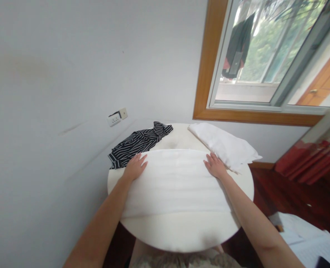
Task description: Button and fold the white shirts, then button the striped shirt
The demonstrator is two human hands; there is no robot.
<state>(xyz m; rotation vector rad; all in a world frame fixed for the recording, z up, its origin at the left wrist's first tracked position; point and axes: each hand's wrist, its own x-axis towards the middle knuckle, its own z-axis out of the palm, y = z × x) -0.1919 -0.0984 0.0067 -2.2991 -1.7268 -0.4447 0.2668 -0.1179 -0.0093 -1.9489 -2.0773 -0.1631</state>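
Observation:
A white cloth [176,182], folded into a wide band, lies across the round white table [178,232]. My left hand [135,166] rests flat on the cloth's far left corner, fingers spread. On its far right corner lies my right hand [215,165], also flat with the fingers apart. Just beyond my left hand is a black garment with white stripes [139,143], loosely bunched. Another white cloth [224,143], folded, sits at the back right of the table, close to my right hand's fingers.
A pale wall [83,74] with a power socket [114,119] runs along the left and back. Above the table on the right is a wood-framed window [251,113]. A red and white curtain [307,160] hangs at right, and papers [315,242] lie at lower right.

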